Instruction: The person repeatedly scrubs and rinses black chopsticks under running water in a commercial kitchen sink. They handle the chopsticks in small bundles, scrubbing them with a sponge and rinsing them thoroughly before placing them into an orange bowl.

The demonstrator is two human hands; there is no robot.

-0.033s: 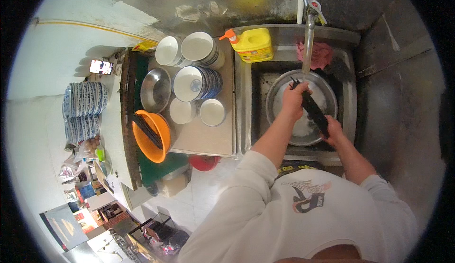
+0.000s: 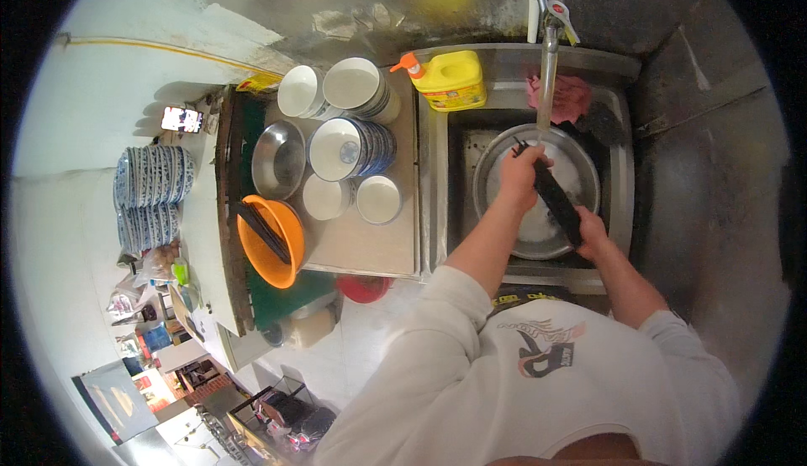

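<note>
The left hand [image 2: 523, 179] is curling its fingers around the upper end of a bundle of black sticks [image 2: 556, 201], while the right hand [image 2: 590, 232] is grasping the lower end, its fingertips partly hidden. The bundle is slanting above a round metal basin [image 2: 482, 182] in the sink [image 2: 624, 222], its upper end lying just below the faucet [image 2: 548, 63]. Beside the sink, an orange bowl [image 2: 288, 221] is holding similar dark sticks [image 2: 267, 235].
</note>
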